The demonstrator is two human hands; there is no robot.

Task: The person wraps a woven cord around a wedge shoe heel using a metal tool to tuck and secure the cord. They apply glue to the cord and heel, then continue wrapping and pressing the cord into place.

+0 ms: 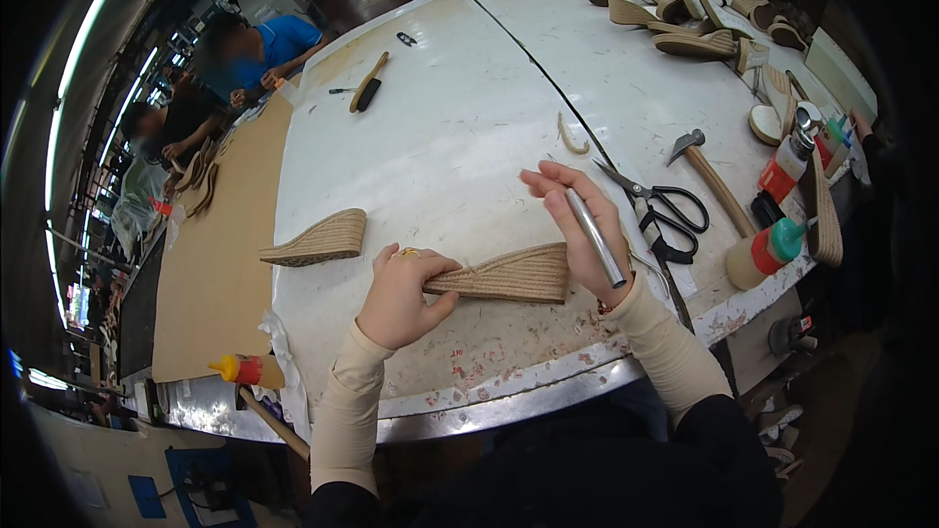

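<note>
Gripping the narrow end of a woven wedge heel [509, 274], the left hand [403, 298] has its thumb on the near side and its fingers over the top. The heel extends rightward across the table [440, 156], its tall end just beside the right hand [592, 235], which is half open with a metal rod [597, 238] lodged across it. A second heel [323, 238] stands to the left. Scissors [675, 210] lie near the right hand, with a hammer [719, 184] and a green-capped bottle [758, 256] farther right. Some left fingertips are hidden behind the heel; whether the right palm touches it, I cannot tell. Piled shoes [694, 44] overlap.
</note>
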